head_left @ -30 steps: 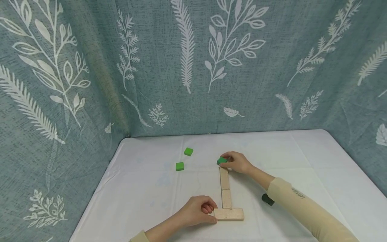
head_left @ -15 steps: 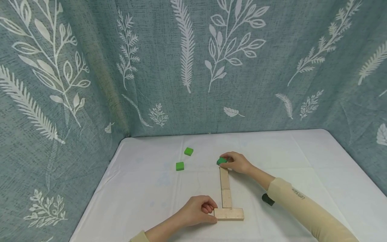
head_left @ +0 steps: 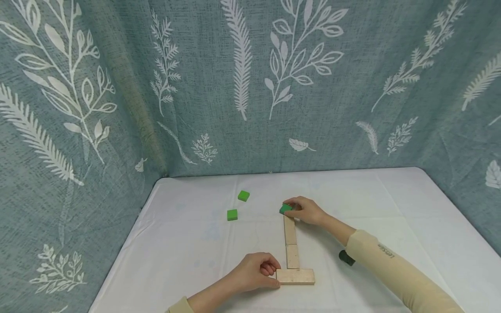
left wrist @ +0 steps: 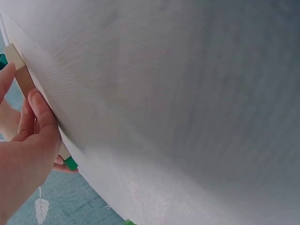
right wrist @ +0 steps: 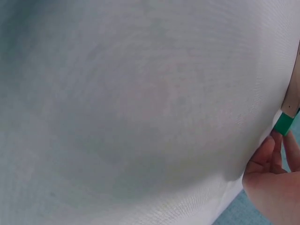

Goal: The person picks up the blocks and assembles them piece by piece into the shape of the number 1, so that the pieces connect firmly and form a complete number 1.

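Observation:
A horizontal wooden block (head_left: pixel 295 276) lies nearest me on the white table. My left hand (head_left: pixel 256 274) holds its left end, thumb at the near edge and curled fingers at the far corner. From behind it, two wooden blocks (head_left: pixel 290 230) run end to end away from me, forming an upside-down T. At their far end is a dark green block (head_left: pixel 286 209), which my right hand (head_left: pixel 307 210) pinches between thumb and fingers. The right wrist view shows this green block (right wrist: pixel 283 124) against the wooden block's end (right wrist: pixel 291 101).
Two bright green blocks (head_left: pixel 232 215) (head_left: pixel 243 196) lie to the left of the line. A small dark object (head_left: pixel 346 258) lies beside my right sleeve (head_left: pixel 391 265). A leaf-patterned curtain (head_left: pixel 250 87) surrounds the table (head_left: pixel 188 226) at the back and sides.
Both hands stay on their blocks almost without moving. The whole head view has shifted very slightly.

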Motion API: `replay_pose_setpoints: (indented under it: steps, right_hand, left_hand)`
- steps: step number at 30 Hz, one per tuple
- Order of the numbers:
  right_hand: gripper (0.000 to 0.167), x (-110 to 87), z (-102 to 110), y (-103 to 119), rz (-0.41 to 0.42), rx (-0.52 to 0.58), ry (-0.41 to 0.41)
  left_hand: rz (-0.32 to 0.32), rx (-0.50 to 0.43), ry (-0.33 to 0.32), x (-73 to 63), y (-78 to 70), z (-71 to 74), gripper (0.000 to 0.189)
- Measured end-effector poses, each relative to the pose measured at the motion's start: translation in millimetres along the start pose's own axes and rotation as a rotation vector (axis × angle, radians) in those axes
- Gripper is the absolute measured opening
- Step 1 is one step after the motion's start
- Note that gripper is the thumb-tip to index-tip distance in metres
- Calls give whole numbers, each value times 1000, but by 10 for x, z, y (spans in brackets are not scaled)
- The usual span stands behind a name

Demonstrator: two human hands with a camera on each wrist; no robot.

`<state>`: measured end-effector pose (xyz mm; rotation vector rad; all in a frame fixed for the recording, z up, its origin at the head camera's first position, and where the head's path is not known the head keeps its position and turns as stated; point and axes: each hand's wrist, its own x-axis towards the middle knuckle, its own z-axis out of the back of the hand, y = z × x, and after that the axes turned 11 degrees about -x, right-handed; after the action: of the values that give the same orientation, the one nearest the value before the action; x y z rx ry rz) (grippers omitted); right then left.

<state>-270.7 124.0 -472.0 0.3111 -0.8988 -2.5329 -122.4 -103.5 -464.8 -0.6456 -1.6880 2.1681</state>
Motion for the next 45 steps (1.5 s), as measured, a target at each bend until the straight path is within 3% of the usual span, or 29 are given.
replay_pose_setpoints:
  steps: [14,21,27,33,45]
  right_hand:
    - [41,8,-25,-11,13,-12,-6]
    - [41,10,-20,-13,13,-30,-7]
    - [41,5,-20,-11,16,-34,-8]
    - [41,-6,-28,-17,4,-48,-14]
    - [41,9,-43,-57,17,-36,-14]
  left_hand:
    - [14,4,23,12,-27,63,26]
    - [-27,60,-17,53,-69,172,28]
    - [-30,78,-106,125,-120,306,31]
    - [14,39,-213,227,-149,472,33]
    - [-4,-73,-516,464,-154,823,29]
